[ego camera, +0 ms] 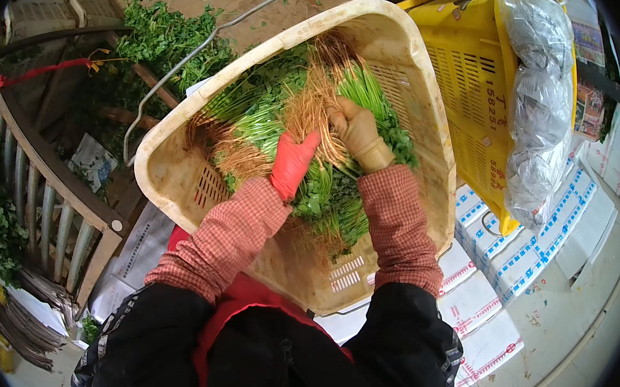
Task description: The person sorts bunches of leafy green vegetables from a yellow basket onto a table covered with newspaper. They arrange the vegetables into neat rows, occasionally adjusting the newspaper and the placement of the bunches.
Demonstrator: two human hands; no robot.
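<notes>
A cream plastic crate (pixel 426 182) stands before me, holding several bundles of leafy greens with long roots, likely coriander. My left hand (pixel 292 159), in a red glove, grips the lower side of a rooted bunch (pixel 305 110). From the right, my right hand (pixel 359 130) in a tan glove closes its fingers on the same bunch near the roots. Brown, tangled roots spread between and above both hands. Beside my right hand lies another bundle with bright green stems (pixel 361 88). More bundles (pixel 248 135) rest at the crate's left, roots toward the wall. My gloves hide part of the held stems.
A metal bail handle (pixel 190 54) arcs beyond the crate's far rim. At right stand a yellow crate (pixel 462 83) and a clear plastic bag (pixel 538 93), above white printed cartons (pixel 522 246). A slatted frame (pixel 55 162) and loose greens (pixel 172 39) lie left.
</notes>
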